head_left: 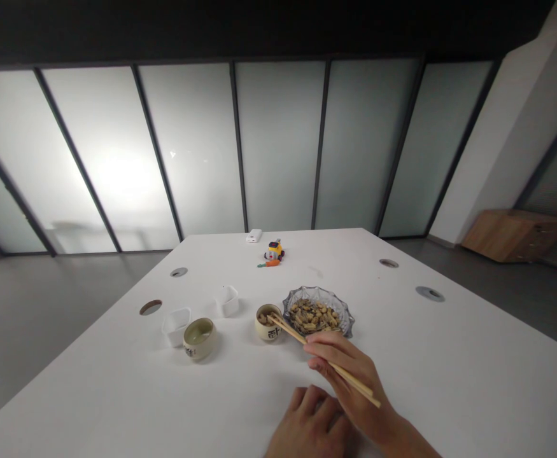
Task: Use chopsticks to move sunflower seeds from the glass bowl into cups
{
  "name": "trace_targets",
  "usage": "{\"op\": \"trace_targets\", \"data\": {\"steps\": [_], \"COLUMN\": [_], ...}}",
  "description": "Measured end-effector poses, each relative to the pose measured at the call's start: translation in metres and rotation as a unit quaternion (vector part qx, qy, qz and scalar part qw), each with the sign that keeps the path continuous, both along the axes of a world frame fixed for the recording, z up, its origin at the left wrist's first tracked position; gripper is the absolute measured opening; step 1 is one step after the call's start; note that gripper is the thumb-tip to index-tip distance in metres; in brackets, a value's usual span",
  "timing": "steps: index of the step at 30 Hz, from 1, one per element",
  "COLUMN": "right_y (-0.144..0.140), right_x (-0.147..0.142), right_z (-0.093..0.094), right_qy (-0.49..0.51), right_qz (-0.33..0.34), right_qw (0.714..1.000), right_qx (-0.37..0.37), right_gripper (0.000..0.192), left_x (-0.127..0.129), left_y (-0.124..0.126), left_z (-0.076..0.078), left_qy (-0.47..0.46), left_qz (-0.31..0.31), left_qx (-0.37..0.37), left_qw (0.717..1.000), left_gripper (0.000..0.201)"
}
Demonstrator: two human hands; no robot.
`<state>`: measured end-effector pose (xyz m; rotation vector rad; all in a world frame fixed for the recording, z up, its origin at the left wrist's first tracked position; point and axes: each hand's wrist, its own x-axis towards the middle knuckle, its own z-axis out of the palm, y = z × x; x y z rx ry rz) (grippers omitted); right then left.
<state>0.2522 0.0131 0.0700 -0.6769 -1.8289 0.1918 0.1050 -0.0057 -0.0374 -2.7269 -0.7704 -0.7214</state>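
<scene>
Frosted glass panels (281, 146) in dark frames stand behind the long white table (230, 407), with a wooden cabinet (502, 235) on the floor, far to the right of the scalloped glass bowl (326, 296). Just in front of this bowl is the right hand (357, 362), its fingers and thumb pinched around a pair of chopsticks (291, 329); the chopsticks slant from the hand across the bowl's near left edge, their tips inside the small ceramic cup (265, 332) just left of it. The left hand (307, 425) lies nearer the wearer than the bowl, knuckles up and fingers curled; its palm is hidden, so whether it grips anything cannot be told. The bowl is clear with a jagged rim and holds a heap of tan and brown pieces resembling nuts and seeds. The cup is cream with dark characters, and some brown pieces sit in it. Farther left of the bowl are a matching cup (204, 347) and two white plastic containers (228, 304); beyond it lie a yellow toy vehicle (275, 247) and an orange toy carrot (272, 263).
</scene>
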Motion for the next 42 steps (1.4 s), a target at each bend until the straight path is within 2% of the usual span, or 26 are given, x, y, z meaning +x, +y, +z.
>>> {"op": "trace_targets", "data": {"steps": [3, 8, 11, 15, 18, 23, 26, 33, 37, 42], "right_y": [0.003, 0.01, 0.014, 0.018, 0.02, 0.023, 0.025, 0.027, 0.03, 0.031], "right_x": [0.008, 0.039, 0.057, 0.065, 0.062, 0.059, 0.06, 0.063, 0.065, 0.065], "right_z": [0.006, 0.023, 0.028, 0.026, 0.021, 0.011, 0.009, 0.011, 0.008, 0.005], "right_qy": [0.017, 0.043, 0.04, 0.042, 0.014, -0.019, -0.016, -0.001, 0.009, 0.008], "right_qz": [-0.017, -0.144, -0.193, -0.179, -0.126, -0.058, -0.068, -0.154, -0.173, -0.184], "right_qw": [1.0, 0.988, 0.98, 0.978, 0.979, 0.983, 0.987, 0.986, 0.983, 0.976], "right_qx": [0.004, 0.023, -0.009, -0.101, -0.159, -0.172, -0.143, -0.059, -0.065, -0.119], "right_gripper": [0.017, 0.019, 0.026, 0.036, 0.036, 0.027, 0.025, 0.022, 0.022, 0.032], "left_x": [0.0, -0.003, -0.004, -0.005, -0.006, -0.006, -0.006, -0.006, -0.006, -0.007], "left_y": [0.001, 0.002, 0.001, 0.0, 0.001, 0.0, 0.0, 0.0, 0.0, -0.001], "left_z": [0.0, 0.005, 0.007, 0.009, 0.01, 0.011, 0.01, 0.01, 0.009, 0.011], "left_qy": [0.0, 0.007, 0.017, 0.016, -0.001, 0.01, 0.01, 0.025, 0.019, -0.023], "left_qz": [-0.003, -0.024, -0.026, -0.031, -0.035, -0.034, -0.032, -0.026, -0.027, -0.033], "left_qx": [0.004, -0.011, -0.027, -0.038, -0.043, -0.052, -0.046, -0.038, -0.025, -0.014], "left_qw": [1.0, 1.0, 0.999, 0.999, 0.998, 0.998, 0.998, 0.999, 0.999, 0.999], "left_gripper": [0.03, 0.027, 0.025, 0.025, 0.024, 0.027, 0.03, 0.026, 0.026, 0.027]}}
